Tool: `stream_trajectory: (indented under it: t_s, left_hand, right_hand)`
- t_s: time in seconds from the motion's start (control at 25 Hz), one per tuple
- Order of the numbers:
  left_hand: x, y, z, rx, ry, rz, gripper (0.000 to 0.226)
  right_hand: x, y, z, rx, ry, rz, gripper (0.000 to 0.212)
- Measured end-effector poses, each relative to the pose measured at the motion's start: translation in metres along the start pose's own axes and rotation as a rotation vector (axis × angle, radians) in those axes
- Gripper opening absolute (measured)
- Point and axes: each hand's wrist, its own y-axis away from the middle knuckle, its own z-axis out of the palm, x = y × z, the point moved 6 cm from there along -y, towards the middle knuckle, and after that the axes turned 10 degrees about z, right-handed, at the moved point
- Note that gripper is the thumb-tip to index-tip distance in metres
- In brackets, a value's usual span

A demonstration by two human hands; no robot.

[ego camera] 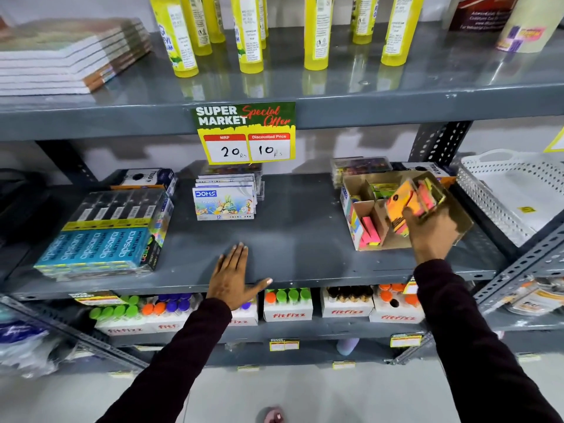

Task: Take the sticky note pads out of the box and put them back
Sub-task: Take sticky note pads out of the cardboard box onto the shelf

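Observation:
A brown cardboard box [363, 209] with inner dividers stands on the right of the grey middle shelf [293, 239]. Pink and yellow sticky note pads [370, 235] lie in its front compartment, and more pads show further back. My right hand [427, 230] is over the box, shut on a stack of orange, pink and yellow sticky note pads [409, 203], lifted and tilted above the compartments. My left hand [233, 276] rests flat on the shelf's front edge, fingers apart, holding nothing.
Apsara pencil packs [103, 236] lie at the shelf's left and DOMS pastel boxes [225, 199] stand in the middle. A white perforated tray [512, 190] is at the right. Yellow glue bottles [250, 35] stand on the upper shelf. Fitfizz boxes [288, 306] fill the shelf below.

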Motion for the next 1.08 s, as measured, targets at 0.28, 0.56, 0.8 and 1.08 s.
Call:
stream_trajectory:
  t_s: [0.28,0.56,0.8,1.08]
  left_hand:
    - [0.001,0.002,0.006,-0.048,-0.043,0.022,0.129]
    - [-0.004,-0.001,0.010,-0.058,-0.067,0.022,0.124]
    - [-0.012,0.000,0.012,-0.038,-0.047,0.054,0.112]
    - [-0.017,0.000,0.009,-0.021,-0.060,0.060,0.102]
  right_hand:
    - [-0.055,0.090,0.079,-0.675,-0.789,0.402,0.013]
    - [-0.016,0.114,0.140,-0.592,-0.869,0.774,0.014]
    - [-0.029,0.132,0.124,-0.438,-0.271,0.123,0.055]
    - [-0.052,0.112,0.142,-0.315,0.504,-0.289,0.071]
